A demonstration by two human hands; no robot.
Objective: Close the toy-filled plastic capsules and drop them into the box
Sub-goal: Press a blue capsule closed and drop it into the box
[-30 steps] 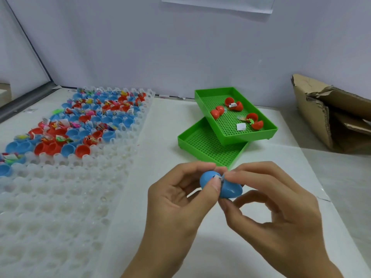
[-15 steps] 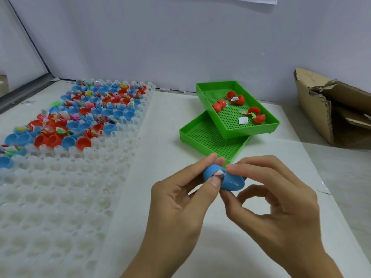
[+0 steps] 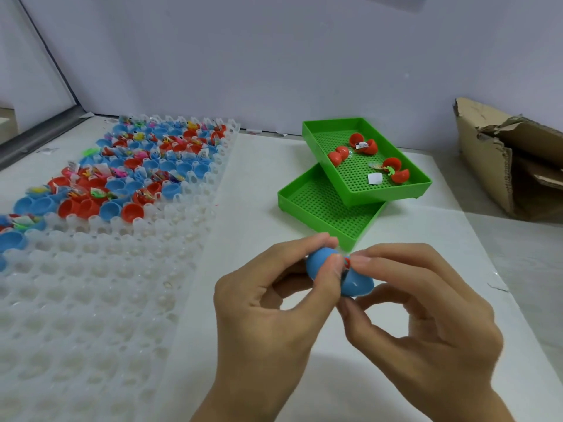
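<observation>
Left hand: your left hand (image 3: 268, 303) pinches the blue capsule (image 3: 338, 274) with thumb and fingertips.
Right hand: your right hand (image 3: 426, 315) pinches its other half.
Capsule: between both hands, above the counter (image 3: 259, 178), not fully closed.

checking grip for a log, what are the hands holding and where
Both hands pinch one blue capsule: left hand its left half, right hand its right half.

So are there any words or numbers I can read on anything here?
None can be read.
White slip in a red capsule: dark marks, too small to read.
White square in the top green tray: looks blank.
Packets in the white rack: too blurred.
Box: no print visible.
</observation>
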